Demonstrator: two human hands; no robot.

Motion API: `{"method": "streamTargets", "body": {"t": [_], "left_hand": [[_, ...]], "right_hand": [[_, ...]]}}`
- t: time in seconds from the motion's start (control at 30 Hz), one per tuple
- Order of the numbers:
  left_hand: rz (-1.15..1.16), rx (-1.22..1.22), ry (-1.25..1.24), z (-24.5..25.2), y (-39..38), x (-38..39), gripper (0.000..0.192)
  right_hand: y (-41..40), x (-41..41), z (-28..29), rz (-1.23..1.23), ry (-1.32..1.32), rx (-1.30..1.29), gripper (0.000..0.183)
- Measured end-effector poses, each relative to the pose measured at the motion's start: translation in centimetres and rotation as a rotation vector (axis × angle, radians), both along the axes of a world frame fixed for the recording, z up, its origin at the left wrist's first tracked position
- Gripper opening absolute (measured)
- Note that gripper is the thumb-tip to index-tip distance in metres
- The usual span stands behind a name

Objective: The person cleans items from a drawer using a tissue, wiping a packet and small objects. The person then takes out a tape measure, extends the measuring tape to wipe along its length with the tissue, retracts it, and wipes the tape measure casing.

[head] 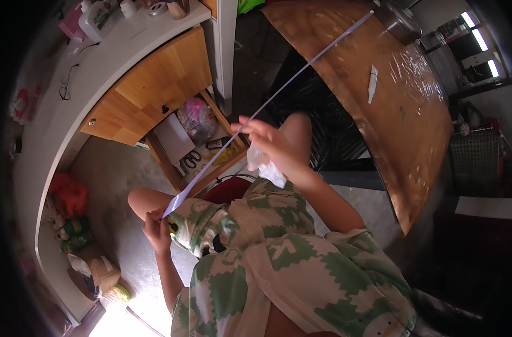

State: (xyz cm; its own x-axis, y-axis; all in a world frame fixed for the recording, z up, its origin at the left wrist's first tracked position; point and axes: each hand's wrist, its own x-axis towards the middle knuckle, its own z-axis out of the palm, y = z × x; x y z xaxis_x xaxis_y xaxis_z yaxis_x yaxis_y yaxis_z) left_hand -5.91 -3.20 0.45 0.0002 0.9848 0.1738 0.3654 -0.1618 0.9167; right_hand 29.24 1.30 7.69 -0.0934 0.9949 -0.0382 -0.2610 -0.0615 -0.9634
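A long lavender ribbon stretches diagonally from my left hand up to the metal container at the far end of the brown-covered table. My left hand pinches the ribbon's near end above my left thigh. My right hand is over my right thigh, slightly blurred, its fingers spread at the ribbon's middle; whether they touch it is unclear. Crumpled white tissue or plastic is at the palm of this hand, apparently held there. My patterned green and cream clothes lie below both hands.
An open wooden drawer holds scissors, a white box and a bag of small items. Left of it curves a white desk with bottles and glasses. A white tube lies on the brown tabletop.
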Motion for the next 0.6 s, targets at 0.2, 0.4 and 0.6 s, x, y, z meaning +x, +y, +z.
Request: {"method": "streamTargets", "body": {"t": [0.2, 0.4, 0.6], "left_hand": [[0.019, -0.047, -0.066, -0.7, -1.2, -3.2, 0.006], [0.081, -0.081, -0.009, -2.4, -4.3, -7.8, 0.005], [-0.106, -0.036, 0.102, -2.3, -3.6, -6.9, 0.012]], "right_hand": [[4.6, -0.4, -2.5, -0.397, 0.673, 0.014, 0.047], [1.8, -2.4, 0.6, -0.439, 0.415, 0.112, 0.041], [-5.3, -1.5, 3.8, -0.6, 0.252, 0.37, 0.032]]}}
